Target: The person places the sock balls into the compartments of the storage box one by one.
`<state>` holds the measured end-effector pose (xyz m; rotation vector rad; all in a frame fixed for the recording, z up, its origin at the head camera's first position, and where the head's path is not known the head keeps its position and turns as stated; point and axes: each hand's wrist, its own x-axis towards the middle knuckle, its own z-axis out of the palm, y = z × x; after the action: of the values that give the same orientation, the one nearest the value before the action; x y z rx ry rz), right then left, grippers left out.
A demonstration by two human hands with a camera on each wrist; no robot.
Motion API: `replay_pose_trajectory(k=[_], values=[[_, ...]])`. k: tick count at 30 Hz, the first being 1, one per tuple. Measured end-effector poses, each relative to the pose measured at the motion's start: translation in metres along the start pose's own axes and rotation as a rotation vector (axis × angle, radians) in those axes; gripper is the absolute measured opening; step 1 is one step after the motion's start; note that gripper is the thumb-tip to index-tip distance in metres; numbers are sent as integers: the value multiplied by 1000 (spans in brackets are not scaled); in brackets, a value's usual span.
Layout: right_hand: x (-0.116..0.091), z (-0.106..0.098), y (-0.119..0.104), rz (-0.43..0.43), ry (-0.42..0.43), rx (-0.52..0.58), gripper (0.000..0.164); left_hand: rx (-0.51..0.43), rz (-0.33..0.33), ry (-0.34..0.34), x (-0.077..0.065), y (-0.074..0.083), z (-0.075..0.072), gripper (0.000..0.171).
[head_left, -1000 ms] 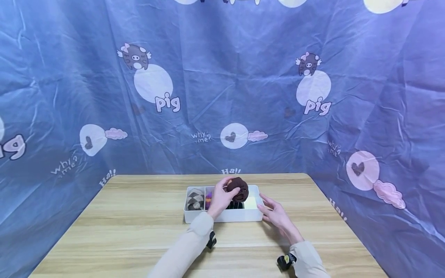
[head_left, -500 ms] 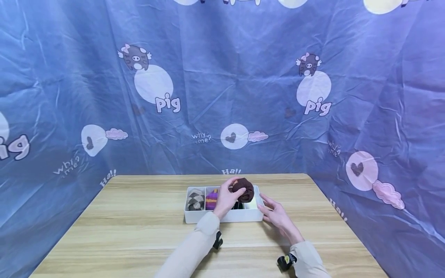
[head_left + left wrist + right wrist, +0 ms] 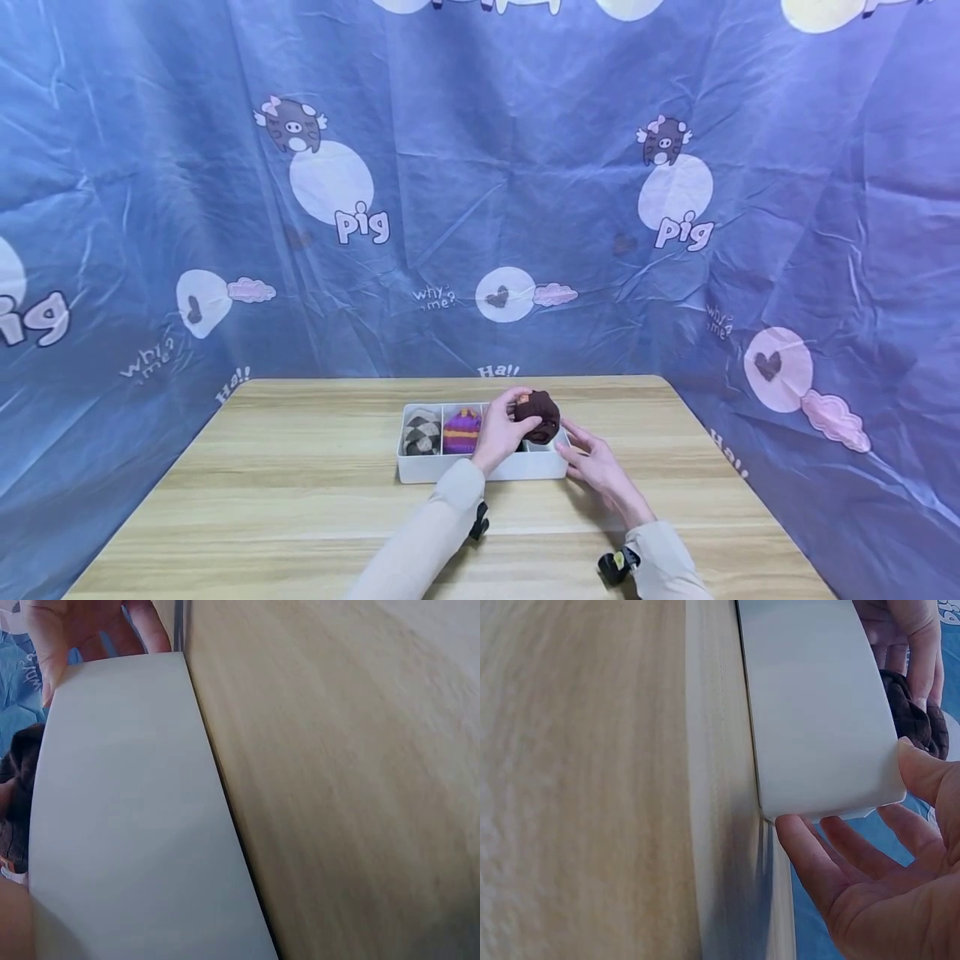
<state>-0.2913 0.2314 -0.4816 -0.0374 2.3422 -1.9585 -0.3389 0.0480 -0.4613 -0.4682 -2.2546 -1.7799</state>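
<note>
My left hand (image 3: 501,429) holds a rolled-up dark brown sock (image 3: 546,417) with an orange patch, thumb in front and fingers behind. This sock is over the right end compartment of a white divided box (image 3: 517,470). At the box's right end, my right hand (image 3: 597,468) grips the corner: the right wrist view has its thumb at the rim and its fingertips against the end wall. A grey checked rolled sock (image 3: 423,432) fills the leftmost compartment, and a purple and orange striped one (image 3: 461,433) the compartment beside it. The left hand mostly hides something dark in the third.
The box stands on a light wood table (image 3: 300,475). Behind and to the sides hangs a blue cloth (image 3: 450,192) printed with pigs. A black wrist strap (image 3: 617,567) sits at the right cuff, another at the left.
My left hand has carried the brown sock rightward, from above the third compartment to above the right end one. More of the purple striped sock now shows. My right hand stays put.
</note>
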Motion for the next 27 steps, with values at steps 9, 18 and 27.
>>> replay_pose_trajectory(k=[9,18,27], values=[[-1,1,-2,4,17,-27,62,-4,-17,4,-2,-2,3,35],[-3,0,1,11,-12,-20,67,95,29,-8,-5,-5,4,32],[0,-1,-2,16,-35,9,67,85,-3,-29,-2,0,0,32]])
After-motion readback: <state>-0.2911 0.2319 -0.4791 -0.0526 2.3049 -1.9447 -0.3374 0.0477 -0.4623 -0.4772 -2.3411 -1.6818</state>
